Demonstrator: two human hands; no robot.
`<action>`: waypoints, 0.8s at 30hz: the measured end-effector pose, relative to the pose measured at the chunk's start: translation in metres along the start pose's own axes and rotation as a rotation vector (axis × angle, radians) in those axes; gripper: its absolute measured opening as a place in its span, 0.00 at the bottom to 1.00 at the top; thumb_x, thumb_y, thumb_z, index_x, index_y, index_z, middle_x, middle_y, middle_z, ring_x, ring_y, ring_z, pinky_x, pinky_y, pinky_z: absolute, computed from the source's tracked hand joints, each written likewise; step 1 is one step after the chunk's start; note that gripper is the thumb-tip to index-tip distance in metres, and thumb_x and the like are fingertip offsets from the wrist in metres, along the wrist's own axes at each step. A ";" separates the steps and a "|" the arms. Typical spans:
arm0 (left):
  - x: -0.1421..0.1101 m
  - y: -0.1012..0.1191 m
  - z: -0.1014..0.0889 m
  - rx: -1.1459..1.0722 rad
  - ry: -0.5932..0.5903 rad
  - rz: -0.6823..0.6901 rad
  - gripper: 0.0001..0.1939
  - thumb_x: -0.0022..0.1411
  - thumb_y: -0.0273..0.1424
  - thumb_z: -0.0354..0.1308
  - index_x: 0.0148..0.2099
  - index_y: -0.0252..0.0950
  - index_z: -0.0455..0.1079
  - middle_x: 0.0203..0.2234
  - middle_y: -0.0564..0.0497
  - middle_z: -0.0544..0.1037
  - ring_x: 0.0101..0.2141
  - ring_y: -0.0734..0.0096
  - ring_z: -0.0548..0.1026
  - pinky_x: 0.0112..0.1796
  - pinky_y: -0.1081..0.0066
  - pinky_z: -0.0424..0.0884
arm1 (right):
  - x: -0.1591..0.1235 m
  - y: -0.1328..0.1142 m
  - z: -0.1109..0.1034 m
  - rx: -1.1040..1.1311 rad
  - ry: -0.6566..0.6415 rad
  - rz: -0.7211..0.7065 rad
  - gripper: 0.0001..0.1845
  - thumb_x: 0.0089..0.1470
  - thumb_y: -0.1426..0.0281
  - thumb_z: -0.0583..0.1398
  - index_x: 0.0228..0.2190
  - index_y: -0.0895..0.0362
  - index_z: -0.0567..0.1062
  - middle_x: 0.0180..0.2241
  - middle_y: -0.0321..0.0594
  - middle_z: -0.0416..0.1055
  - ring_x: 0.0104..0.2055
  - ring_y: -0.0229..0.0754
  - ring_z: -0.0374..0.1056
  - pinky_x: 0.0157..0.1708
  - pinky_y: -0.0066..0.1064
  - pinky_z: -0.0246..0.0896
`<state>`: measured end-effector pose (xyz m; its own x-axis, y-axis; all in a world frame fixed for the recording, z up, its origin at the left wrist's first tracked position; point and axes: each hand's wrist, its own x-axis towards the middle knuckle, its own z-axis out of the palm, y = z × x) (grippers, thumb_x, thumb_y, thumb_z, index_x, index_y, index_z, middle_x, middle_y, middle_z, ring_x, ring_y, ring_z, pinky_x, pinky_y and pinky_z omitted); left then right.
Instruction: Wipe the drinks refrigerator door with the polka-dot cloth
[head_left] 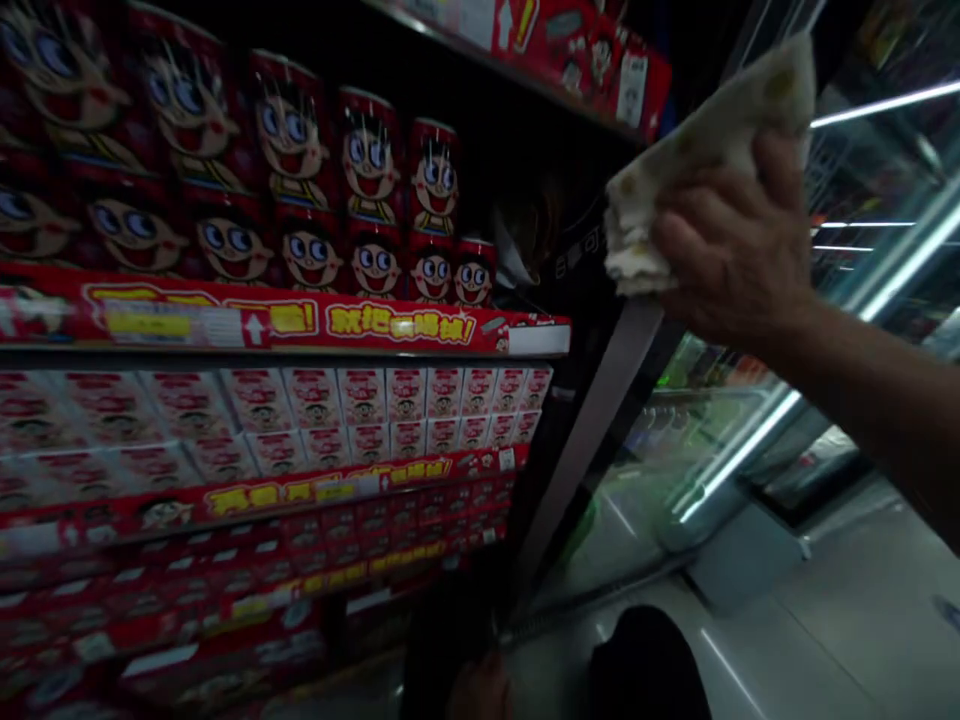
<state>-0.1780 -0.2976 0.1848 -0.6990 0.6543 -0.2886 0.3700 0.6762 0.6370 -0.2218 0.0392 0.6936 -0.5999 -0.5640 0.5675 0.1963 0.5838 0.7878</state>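
Your left hand shows only as a dim sliver at the bottom edge of the frame, so you cannot tell whether its fingers are spread or closed, nor what it touches; a dark shape beside it is too murky to name. Your right hand is raised, its forearm running off the right edge, and its fingers are clamped on a crumpled pale cloth that bulges above and to the left of the knuckles. The cloth presses against the grey metal post that slants down below the grip. Left of the grip, the shelf carries stacked red cans printed with a cartoon face, and the tier beneath holds rows of small red-and-white cartons. Right of and below the grip, a glass-fronted cooler glows with strip lights above a pale, glossy floor.
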 end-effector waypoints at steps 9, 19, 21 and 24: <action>0.003 -0.031 0.041 0.140 -0.063 0.058 0.16 0.78 0.33 0.46 0.55 0.34 0.74 0.54 0.40 0.79 0.54 0.53 0.76 0.59 0.56 0.68 | -0.152 -0.210 0.025 0.385 -0.118 -0.168 0.14 0.69 0.70 0.61 0.53 0.60 0.78 0.60 0.53 0.76 0.66 0.53 0.69 0.73 0.46 0.46; 0.002 -0.036 0.050 0.167 -0.045 0.146 0.11 0.79 0.34 0.50 0.51 0.36 0.72 0.48 0.44 0.79 0.49 0.58 0.77 0.54 0.59 0.70 | -0.287 -0.427 0.036 0.759 -0.460 -0.288 0.17 0.70 0.74 0.58 0.55 0.66 0.78 0.58 0.59 0.76 0.65 0.59 0.68 0.69 0.47 0.56; 0.002 -0.036 0.052 0.167 -0.039 0.154 0.11 0.79 0.34 0.50 0.51 0.36 0.72 0.47 0.44 0.79 0.48 0.58 0.77 0.54 0.58 0.70 | -0.308 -0.469 0.036 0.869 -0.643 -0.278 0.19 0.70 0.73 0.57 0.57 0.67 0.78 0.59 0.61 0.75 0.66 0.60 0.68 0.71 0.49 0.56; 0.002 -0.033 0.055 0.170 -0.035 0.153 0.10 0.79 0.34 0.51 0.50 0.36 0.71 0.47 0.45 0.79 0.47 0.58 0.77 0.53 0.57 0.71 | -0.331 -0.530 0.037 1.004 -0.854 -0.283 0.20 0.69 0.73 0.57 0.56 0.70 0.79 0.57 0.63 0.76 0.66 0.61 0.68 0.73 0.52 0.55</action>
<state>-0.1581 -0.3004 0.1237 -0.6059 0.7632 -0.2245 0.5699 0.6133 0.5469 -0.1561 -0.0613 0.0792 -0.8889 -0.4126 -0.1993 -0.4411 0.8881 0.1291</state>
